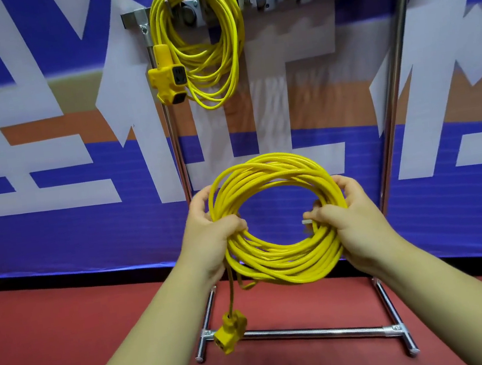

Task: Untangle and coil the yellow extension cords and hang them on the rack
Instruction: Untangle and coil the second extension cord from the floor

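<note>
your left hand (210, 235) and right hand (351, 216) each grasp one coiled cord (278, 266); a second cord (200, 43) hangs at 11 o'clock on the one rack (391, 119).

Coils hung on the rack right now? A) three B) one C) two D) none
B: one hung coil sits on the left hooks of the rack; the held coil is gripped by the left hand and right hand, below the hooks.

Blue banner (57, 237) (large white characters) stands along the red floor (53, 329)
</note>
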{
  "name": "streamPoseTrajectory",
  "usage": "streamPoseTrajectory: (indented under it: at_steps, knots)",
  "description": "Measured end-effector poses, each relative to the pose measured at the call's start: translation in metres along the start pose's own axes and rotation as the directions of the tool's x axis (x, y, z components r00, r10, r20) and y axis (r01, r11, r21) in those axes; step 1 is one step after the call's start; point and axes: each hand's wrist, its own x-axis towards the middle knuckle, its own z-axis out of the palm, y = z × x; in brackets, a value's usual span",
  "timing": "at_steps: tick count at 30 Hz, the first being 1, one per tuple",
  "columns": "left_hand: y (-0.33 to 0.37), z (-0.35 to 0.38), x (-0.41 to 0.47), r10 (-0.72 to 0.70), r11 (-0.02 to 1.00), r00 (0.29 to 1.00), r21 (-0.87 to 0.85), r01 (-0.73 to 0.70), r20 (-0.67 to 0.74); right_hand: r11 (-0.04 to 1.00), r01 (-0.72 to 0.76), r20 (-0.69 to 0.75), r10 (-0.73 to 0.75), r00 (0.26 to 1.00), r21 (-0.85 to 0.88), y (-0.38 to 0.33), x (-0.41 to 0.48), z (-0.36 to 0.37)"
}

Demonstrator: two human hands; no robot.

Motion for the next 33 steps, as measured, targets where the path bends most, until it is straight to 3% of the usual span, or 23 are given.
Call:
streamPoseTrajectory:
  at_steps: [5,9,15,22,29,33]
  knots:
    - [0.013,-0.012,-0.005,0.036,0.995,0.996,0.087,-0.044,0.086,0.997,-0.065,0.101,0.069,0.992,-0.048,0.013,0.003,-0.002]
    - [0.021,-0.019,-0.009,0.067,0.958,0.980,0.261,-0.115,0.186,0.986,-0.076,0.147,0.098,0.984,-0.146,0.014,0.000,0.000]
    - [0.020,-0.025,-0.009,0.078,0.925,0.969,0.345,-0.159,0.236,0.942,-0.073,0.205,0.146,0.968,-0.327,0.008,0.000,-0.001]
    - [0.016,-0.023,-0.009,0.036,0.887,0.960,0.434,-0.159,0.278,0.941,-0.061,0.265,0.156,0.951,-0.334,0.009,0.003,0.003]
    - [0.012,-0.023,0.003,0.015,0.944,0.987,0.323,-0.066,0.159,0.948,0.118,0.215,-0.055,0.975,-0.296,0.012,0.007,0.009]
    - [0.001,-0.021,0.006,-0.059,0.980,0.980,0.196,0.021,0.188,0.926,0.162,0.163,-0.111,0.980,-0.341,0.001,0.009,0.010]
